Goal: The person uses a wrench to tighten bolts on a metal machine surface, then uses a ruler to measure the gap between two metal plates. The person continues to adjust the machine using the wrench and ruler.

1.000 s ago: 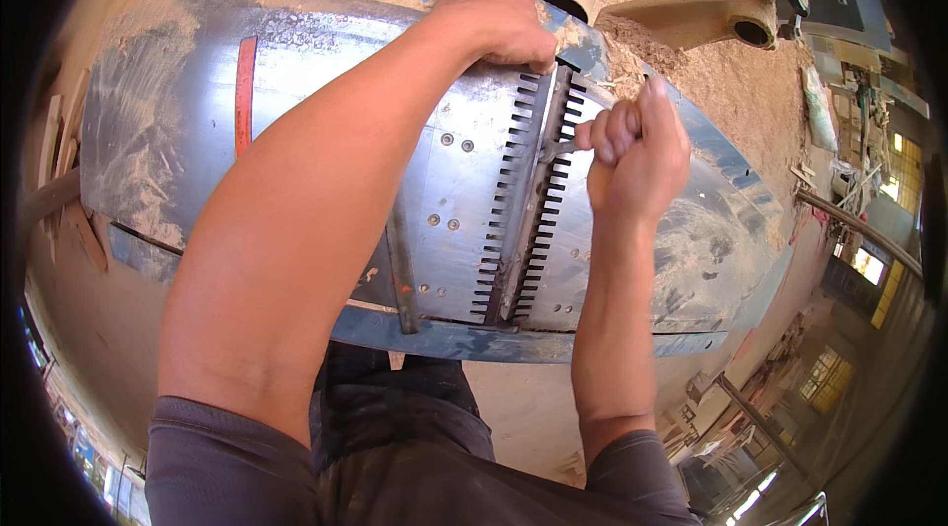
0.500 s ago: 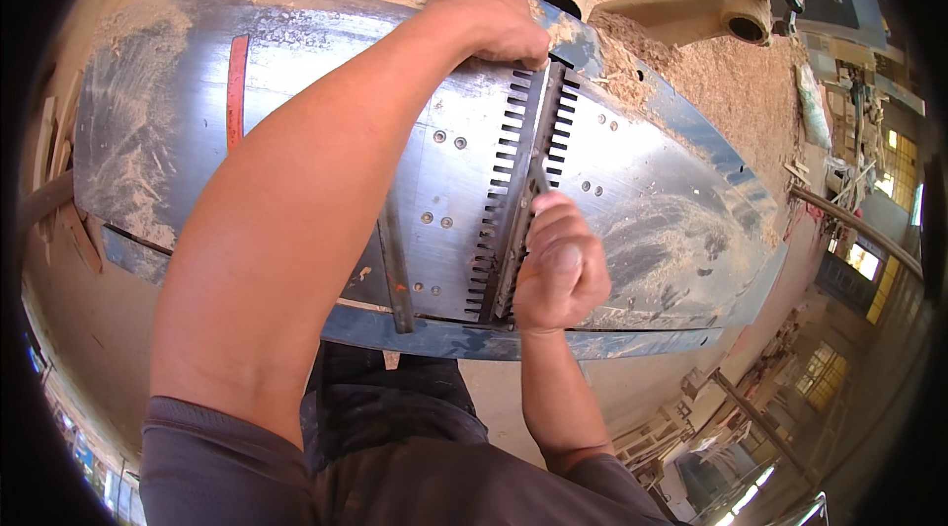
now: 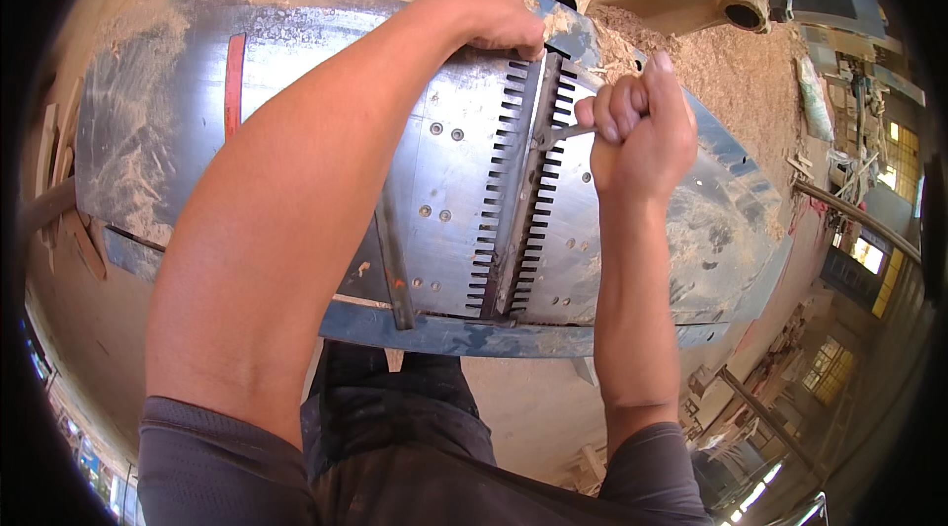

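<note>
A bare metal machine table (image 3: 681, 259) lies across the view, split by a toothed slot. In the slot sits a long cutterhead (image 3: 516, 220) with a row of bolts. Closed around the handle of a wrench (image 3: 567, 133), my right hand (image 3: 647, 131) is right of the slot. The wrench's jaw end is at the cutterhead's upper part, and its handle points right. At the slot's far end, my left hand (image 3: 489, 7) rests with fingers spread over the table's far edge. Its thumb side is down by the cutterhead's end, and what lies beneath is hidden.
A loose metal bar (image 3: 392, 264) lies left of the slot, reaching the near edge. Farther left is a red strip (image 3: 235, 86). Sawdust (image 3: 681, 62) covers the floor beyond, where a dusty duct pipe (image 3: 681, 12) stands. Wood pieces (image 3: 74, 220) lean at the left.
My right hand has swung away from me and to the right with the wrench, turning its handle from pointing toward me to pointing right. My left hand stays nearly in place.
</note>
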{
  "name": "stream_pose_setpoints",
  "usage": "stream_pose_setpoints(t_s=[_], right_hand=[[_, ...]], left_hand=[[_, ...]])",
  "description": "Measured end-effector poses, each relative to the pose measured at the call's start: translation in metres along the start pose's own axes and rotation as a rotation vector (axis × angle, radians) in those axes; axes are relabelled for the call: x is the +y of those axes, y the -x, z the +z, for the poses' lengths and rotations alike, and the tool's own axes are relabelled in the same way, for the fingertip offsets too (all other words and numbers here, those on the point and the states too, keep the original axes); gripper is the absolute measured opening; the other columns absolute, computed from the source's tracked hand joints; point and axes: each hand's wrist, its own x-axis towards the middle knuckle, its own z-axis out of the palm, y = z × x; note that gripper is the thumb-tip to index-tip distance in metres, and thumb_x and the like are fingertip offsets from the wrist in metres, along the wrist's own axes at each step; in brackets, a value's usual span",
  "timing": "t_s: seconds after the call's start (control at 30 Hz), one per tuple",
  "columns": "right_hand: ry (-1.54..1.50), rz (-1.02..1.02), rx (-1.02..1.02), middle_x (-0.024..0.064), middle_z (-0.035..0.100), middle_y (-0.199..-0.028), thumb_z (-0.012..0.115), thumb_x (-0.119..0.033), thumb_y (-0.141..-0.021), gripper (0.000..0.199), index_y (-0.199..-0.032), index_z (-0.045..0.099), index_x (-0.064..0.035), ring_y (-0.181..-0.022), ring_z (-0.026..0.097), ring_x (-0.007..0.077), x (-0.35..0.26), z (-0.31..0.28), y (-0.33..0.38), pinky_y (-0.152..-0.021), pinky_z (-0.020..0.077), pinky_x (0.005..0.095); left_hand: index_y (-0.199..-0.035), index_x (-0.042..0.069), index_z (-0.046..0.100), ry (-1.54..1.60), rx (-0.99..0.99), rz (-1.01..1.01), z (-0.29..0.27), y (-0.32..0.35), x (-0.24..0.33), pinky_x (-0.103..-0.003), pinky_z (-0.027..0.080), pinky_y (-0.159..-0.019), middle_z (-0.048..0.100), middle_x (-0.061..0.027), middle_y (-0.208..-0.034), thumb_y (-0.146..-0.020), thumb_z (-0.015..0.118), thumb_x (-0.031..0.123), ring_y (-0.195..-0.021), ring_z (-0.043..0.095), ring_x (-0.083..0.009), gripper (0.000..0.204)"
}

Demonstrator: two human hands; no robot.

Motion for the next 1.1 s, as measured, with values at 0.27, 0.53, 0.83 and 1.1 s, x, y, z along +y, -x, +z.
stream_pose_setpoints(t_s=[0.27,0.53,0.83,1.1], right_hand=[[0.066,0.208,0.059,0.0018,0.036,-0.056,0.058,-0.024,-0.102,0.038,-0.070,0.044,-0.0086,-0.047,0.034,0.0150,0.010,0.007,-0.027,-0.049,0.0408,0.0389],[0.067,-0.503,-0.045,0.0056,0.043,-0.060,0.046,-0.019,-0.110,0.040,-0.072,0.039,-0.0079,-0.058,0.041,0.0170,0.055,-0.017,0.089,-0.073,0.0509,0.0452],[0.005,-0.281,0.004,0.0023,0.035,-0.053,0.047,-0.022,-0.108,0.040,-0.070,0.041,-0.0080,-0.048,0.035,0.0137,0.023,0.000,0.046,-0.056,0.0431,0.0372],[0.057,0.130,0.033,0.0021,0.035,-0.056,0.056,-0.028,-0.105,0.042,-0.070,0.043,-0.0085,-0.045,0.032,0.0140,0.013,0.011,-0.018,-0.046,0.0355,0.0347]], left_hand=[[-0.166,0.018,0.025,0.009,-0.010,0.003,-0.003,0.004,0.005,-0.053,0.004,-0.128,0.042,-0.0184,-0.159,-0.062,0.079,0.042,-0.152,0.029,-0.0360,0.120],[-0.166,0.018,0.025,0.004,-0.006,-0.010,-0.001,0.006,0.001,-0.052,0.004,-0.129,0.043,-0.0181,-0.159,-0.061,0.080,0.042,-0.152,0.029,-0.0360,0.121],[-0.166,0.019,0.026,0.003,0.004,-0.023,0.001,0.002,-0.001,-0.052,0.005,-0.129,0.044,-0.0174,-0.159,-0.061,0.079,0.043,-0.151,0.031,-0.0361,0.120],[-0.166,0.018,0.026,0.035,0.005,-0.013,-0.002,0.005,0.001,-0.052,0.002,-0.129,0.042,-0.0175,-0.160,-0.060,0.079,0.043,-0.153,0.029,-0.0347,0.121]])
